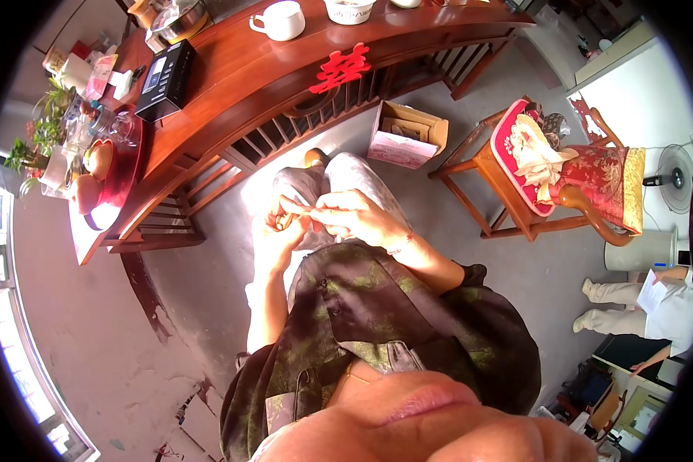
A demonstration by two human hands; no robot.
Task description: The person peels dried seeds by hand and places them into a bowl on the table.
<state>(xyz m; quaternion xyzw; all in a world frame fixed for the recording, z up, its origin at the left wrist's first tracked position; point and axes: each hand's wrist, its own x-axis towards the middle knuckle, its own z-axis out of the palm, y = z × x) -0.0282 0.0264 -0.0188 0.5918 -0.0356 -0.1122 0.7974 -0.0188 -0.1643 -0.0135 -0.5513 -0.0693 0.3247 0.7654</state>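
Both of my hands meet above my lap. My left hand is curled, its fingers bent toward the thumb. Reaching across from the right, my right hand has its fingertips pinched close against the left fingers. Anything held between them is too small or too hidden to name. Below the hands are my legs in light patterned trousers. A dark green patterned top covers my body.
Ahead curves a red-brown wooden table with a white mug, black box and red tray. An open cardboard box sits on the floor. Rightward stand a wooden chair, a fan and another person holding paper.
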